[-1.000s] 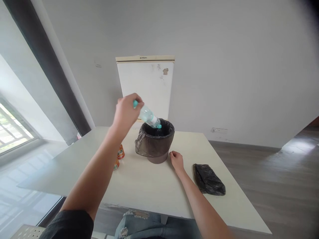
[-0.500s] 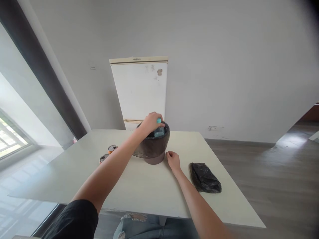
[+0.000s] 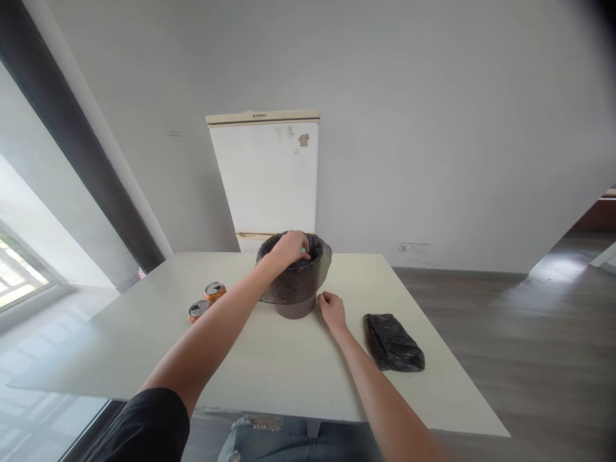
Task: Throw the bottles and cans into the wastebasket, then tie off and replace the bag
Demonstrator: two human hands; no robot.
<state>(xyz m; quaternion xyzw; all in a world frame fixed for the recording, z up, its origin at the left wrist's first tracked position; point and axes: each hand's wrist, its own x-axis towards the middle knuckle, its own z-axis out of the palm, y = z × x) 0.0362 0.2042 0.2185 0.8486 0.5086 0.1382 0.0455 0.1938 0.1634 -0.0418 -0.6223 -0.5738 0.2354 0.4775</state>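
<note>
My left hand (image 3: pixel 291 248) reaches over the rim into a trash can (image 3: pixel 295 309) lined with a dark, see-through bag (image 3: pixel 298 282). Its fingers are closed on the teal cap of a bottle (image 3: pixel 304 249); the rest of the bottle is hidden inside the can. On the table, close against the can's right side, rests my right hand (image 3: pixel 333 309) with its fingers curled together; whether anything is in them is hidden.
Two orange drink cans (image 3: pixel 215 290) stand left of the trash can, partly beside my left forearm. A folded black plastic bag (image 3: pixel 393 342) lies to the right on the white table (image 3: pixel 269 378). Behind the table stands a white refrigerator (image 3: pixel 267 176).
My left hand has lowered the bottle deeper into the lined can, so only a bit of its cap shows. My right hand has stayed by the can's base.
</note>
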